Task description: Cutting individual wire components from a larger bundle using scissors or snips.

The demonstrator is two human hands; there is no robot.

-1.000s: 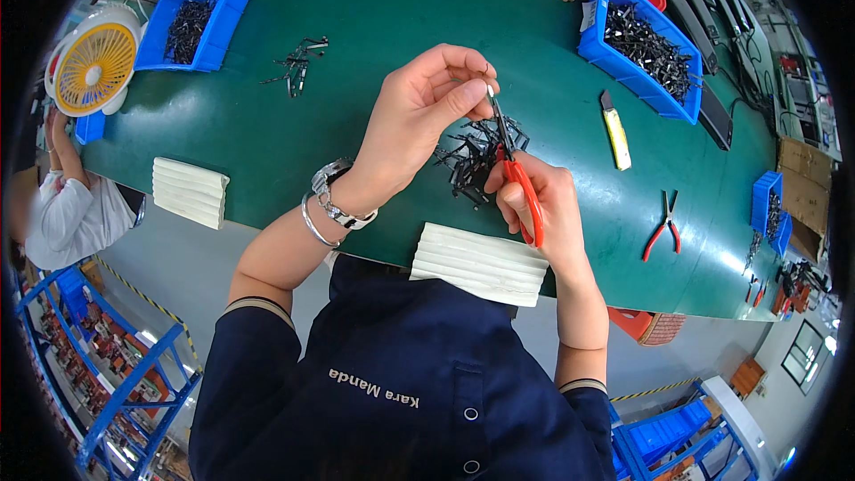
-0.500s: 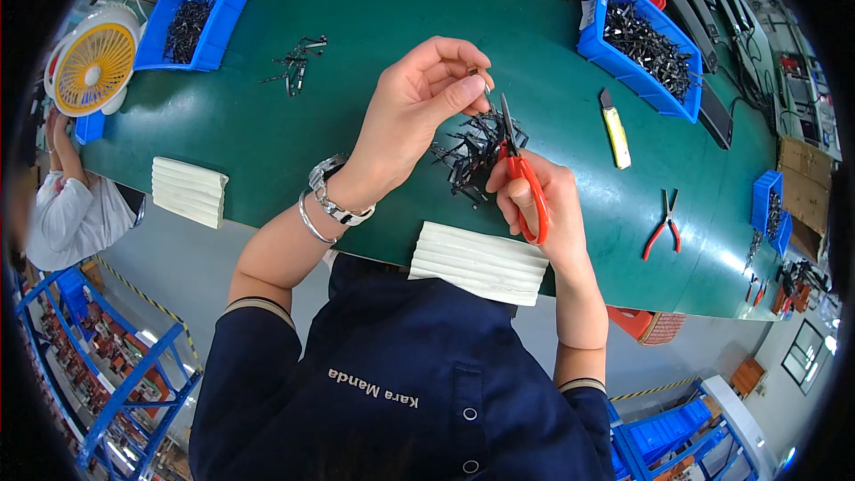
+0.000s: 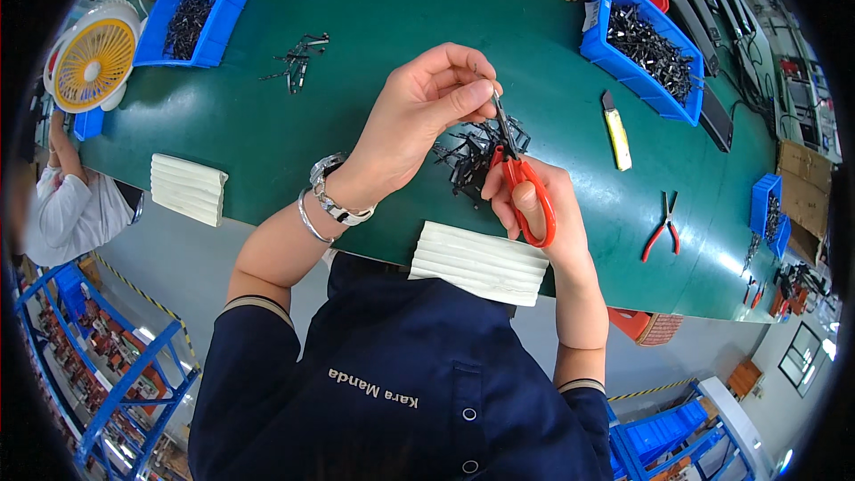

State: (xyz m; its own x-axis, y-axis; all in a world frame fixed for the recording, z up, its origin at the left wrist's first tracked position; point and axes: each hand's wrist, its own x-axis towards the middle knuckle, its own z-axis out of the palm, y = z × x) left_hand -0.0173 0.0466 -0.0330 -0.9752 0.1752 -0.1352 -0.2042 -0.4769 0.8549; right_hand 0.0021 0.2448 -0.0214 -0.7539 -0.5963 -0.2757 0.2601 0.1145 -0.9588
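My left hand (image 3: 429, 102) is raised over the table, thumb and fingers pinched on a small thin dark part, mostly hidden by the fingertips. In my right hand (image 3: 561, 205) is a pair of scissors (image 3: 517, 175) with red handles. Their blades point up and away from me, with the tips right at my left fingertips. Whether the blades touch the part I cannot tell. Just beneath the scissors lies a loose pile of small black parts (image 3: 465, 163) with thin shiny pins.
A utility knife (image 3: 616, 132) and red-handled pliers (image 3: 662, 227) lie to the right. Blue bins (image 3: 591, 46) of black parts stand at both sides. A smaller pile (image 3: 298, 62) lies left. White ridged pads (image 3: 478, 263) line the near edge. Someone sits far left, near a fan (image 3: 93, 69).
The scissors have tilted slightly left, bringing their tips to my left fingertips. My left hand has shifted a little to the right and nearer to me.
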